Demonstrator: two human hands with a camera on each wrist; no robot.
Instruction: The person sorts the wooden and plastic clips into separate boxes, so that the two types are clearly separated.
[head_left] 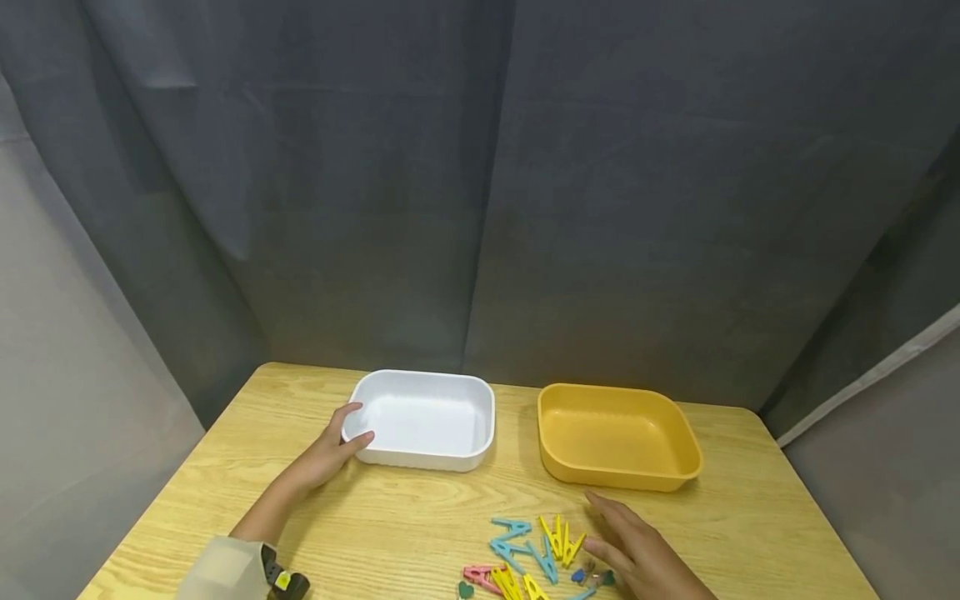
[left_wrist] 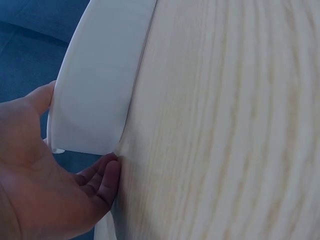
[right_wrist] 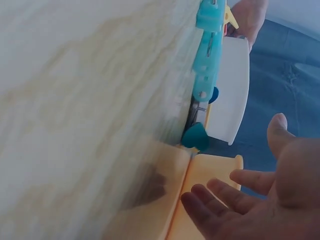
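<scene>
At the left end of a white plastic tray (head_left: 420, 421), my left hand (head_left: 326, 454) grips the rim. The left wrist view shows the thumb (left_wrist: 42, 97) up at the rim of the white tray (left_wrist: 97, 85) and the other fingers bent low by its end. My right hand (head_left: 637, 546), fingers spread and holding nothing, hovers beside yellow clothespins (head_left: 553, 537). Blue clothespins (head_left: 510, 546) and a pink clothespin (head_left: 482, 576) lie just left of these. Small heart-topped clips, one green (head_left: 466, 590) and one blue (head_left: 578, 575), are among them.
A yellow plastic tray (head_left: 618, 479) stands to the right of the white one, beyond my right hand. Both trays sit toward the back of the wooden table (head_left: 405, 533). Dark grey curtains (head_left: 480, 192) hang close behind the table's far edge.
</scene>
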